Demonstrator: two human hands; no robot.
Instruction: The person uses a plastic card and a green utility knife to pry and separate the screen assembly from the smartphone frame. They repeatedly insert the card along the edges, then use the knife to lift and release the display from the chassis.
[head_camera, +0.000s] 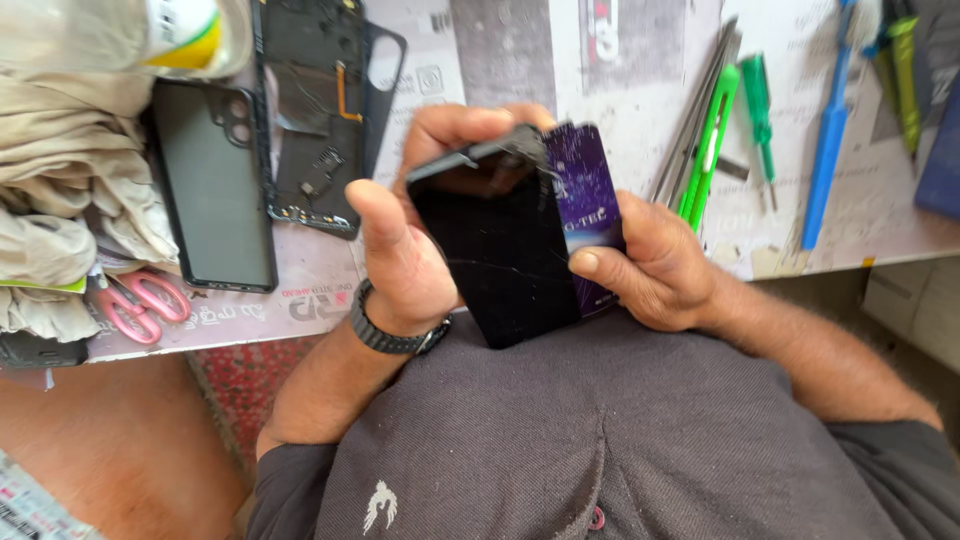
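Two hands worked at one black phone (497, 250), held above the lap near the tabletop (640, 110) edge. Left hand (410, 240) had its fingers closed around the phone's body. Right hand (650, 265) pinched a purple card (588, 195) against the phone's cracked screen edge. Green screwdrivers (735, 130) lay beyond; pink scissors (140, 300) sat left, beside a dark phone case (210, 190).

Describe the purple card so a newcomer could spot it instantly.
Start at the worktable strewn with tools, then drop to the two hands in front of the person's grey shirt. The left hand grips a black phone with a cracked screen; the right hand presses the purple card against the phone's right edge. It is the only purple, glossy, flat piece there.
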